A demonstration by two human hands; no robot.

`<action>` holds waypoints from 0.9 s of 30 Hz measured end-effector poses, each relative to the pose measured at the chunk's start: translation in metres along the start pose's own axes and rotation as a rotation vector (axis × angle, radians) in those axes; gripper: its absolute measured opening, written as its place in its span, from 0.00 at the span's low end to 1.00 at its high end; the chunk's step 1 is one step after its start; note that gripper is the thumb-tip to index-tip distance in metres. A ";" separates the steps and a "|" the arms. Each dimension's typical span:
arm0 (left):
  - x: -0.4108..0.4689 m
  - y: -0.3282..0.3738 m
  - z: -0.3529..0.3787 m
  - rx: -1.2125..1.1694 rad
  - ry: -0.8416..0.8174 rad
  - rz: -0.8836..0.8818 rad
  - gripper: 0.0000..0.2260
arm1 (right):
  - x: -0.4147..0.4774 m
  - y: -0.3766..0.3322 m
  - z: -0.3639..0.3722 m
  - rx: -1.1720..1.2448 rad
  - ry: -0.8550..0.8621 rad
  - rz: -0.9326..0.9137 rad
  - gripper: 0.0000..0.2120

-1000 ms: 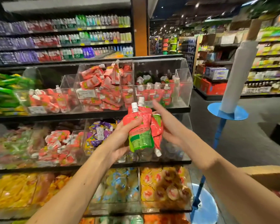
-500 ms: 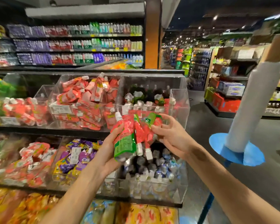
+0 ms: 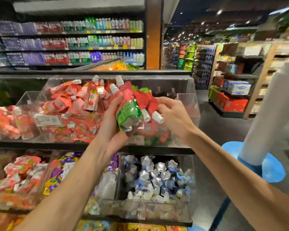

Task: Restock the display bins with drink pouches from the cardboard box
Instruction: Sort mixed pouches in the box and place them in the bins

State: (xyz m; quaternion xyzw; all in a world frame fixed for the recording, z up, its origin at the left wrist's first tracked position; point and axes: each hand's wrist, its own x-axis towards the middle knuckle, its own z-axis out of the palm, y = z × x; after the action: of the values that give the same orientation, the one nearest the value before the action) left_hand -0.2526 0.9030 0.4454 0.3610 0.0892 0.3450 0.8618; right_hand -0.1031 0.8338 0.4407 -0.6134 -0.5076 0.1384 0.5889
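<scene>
Head view, left hand (image 3: 113,125) gripping drink pouches (image 3: 128,109); right hand (image 3: 173,118) pinching one, labels unreadable

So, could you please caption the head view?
Left hand grips red-and-green spouted drink pouches, right hand pinching one, before a clear plastic display bin.

Bare left hand (image 3: 109,129) and right hand (image 3: 173,116) on long, lean, uncovered forearms (image 3: 70,189).

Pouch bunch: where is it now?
The pouch bunch is centre of the head view, gripped by the left hand, right hand pinching its right edge, before the upper-right bin.
</scene>
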 end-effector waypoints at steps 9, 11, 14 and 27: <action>0.036 0.020 -0.011 -0.230 -0.057 -0.149 0.15 | 0.019 0.026 0.003 -0.113 -0.019 -0.137 0.30; 0.039 0.019 -0.009 -0.263 -0.029 -0.146 0.16 | 0.023 0.031 0.001 -0.128 -0.090 -0.167 0.34; 0.044 0.020 -0.004 -0.299 0.013 -0.141 0.16 | 0.036 0.035 -0.002 -0.199 -0.083 -0.257 0.36; 0.055 0.023 -0.019 0.059 0.172 -0.090 0.13 | 0.067 0.020 -0.019 0.315 -0.125 0.408 0.20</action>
State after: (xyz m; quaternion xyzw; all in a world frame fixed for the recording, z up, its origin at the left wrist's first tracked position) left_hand -0.2312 0.9610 0.4524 0.3507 0.1892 0.3331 0.8546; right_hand -0.0492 0.8791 0.4575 -0.5943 -0.3810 0.3692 0.6044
